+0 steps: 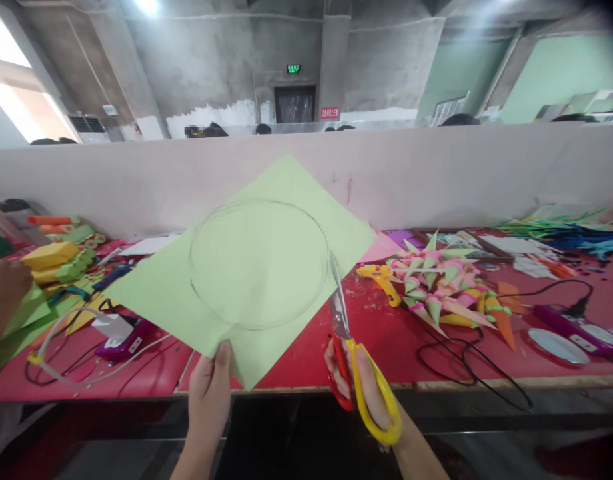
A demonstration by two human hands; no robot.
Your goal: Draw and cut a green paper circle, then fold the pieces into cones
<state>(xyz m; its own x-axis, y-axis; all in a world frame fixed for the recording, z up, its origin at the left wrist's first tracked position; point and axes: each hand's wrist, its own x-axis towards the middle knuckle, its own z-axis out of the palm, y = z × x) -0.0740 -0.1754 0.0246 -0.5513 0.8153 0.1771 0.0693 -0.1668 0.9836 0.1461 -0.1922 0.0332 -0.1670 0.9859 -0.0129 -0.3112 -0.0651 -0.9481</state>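
A sheet of light green paper [266, 267] is held up over the table, one corner pointing up, with a circle drawn on it in dark line. My left hand [211, 377] pinches its lower left edge, thumb on the front face; the other fingers are behind the sheet. My right hand [369, 387] grips a pair of scissors [344, 320] by the red and yellow handles. The blades point up at the sheet's lower right edge, near the right side of the circle. I cannot tell whether they have cut into the paper.
Right of the scissors lie a yellow glue gun [384, 280], a heap of pink and green paper cones [431, 280], a black cord [466, 367] and a purple power strip [576, 327]. At left are another purple power strip [124, 343] and another person's hand [6, 287]. A white partition [436, 180] stands behind.
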